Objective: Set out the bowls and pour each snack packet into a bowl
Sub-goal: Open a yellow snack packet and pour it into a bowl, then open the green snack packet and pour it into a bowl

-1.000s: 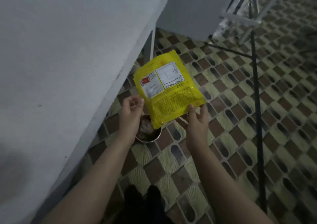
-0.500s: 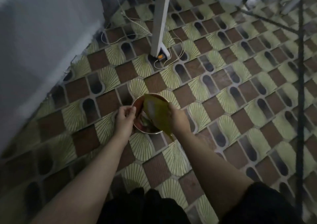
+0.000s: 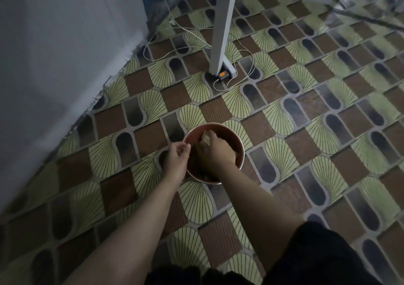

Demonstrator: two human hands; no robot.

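Note:
A round red-brown bowl [image 3: 237, 151] with a pale rim stands on the patterned floor just ahead of me. My right hand [image 3: 215, 151] reaches down inside it, fingers curled over the yellow snack packet [image 3: 205, 137]. Only a small crumpled corner of the packet shows past my fingertips. My left hand [image 3: 177, 159] is at the bowl's left rim, with thumb and curled fingers pinching the edge. The bowl's contents are dark and mostly hidden under my right hand.
A grey wall [image 3: 54, 55] runs along the left. A white table leg [image 3: 220, 29] stands on the floor beyond the bowl, with a small orange-lit device [image 3: 223, 74] and thin white cables [image 3: 242, 66] at its foot. Patterned flooring [image 3: 306, 131] spreads to the right.
I have bent lower over the floor. The yellow packet went from held up flat in both hands to pushed down into the bowl under my right hand. My left hand moved to the rim.

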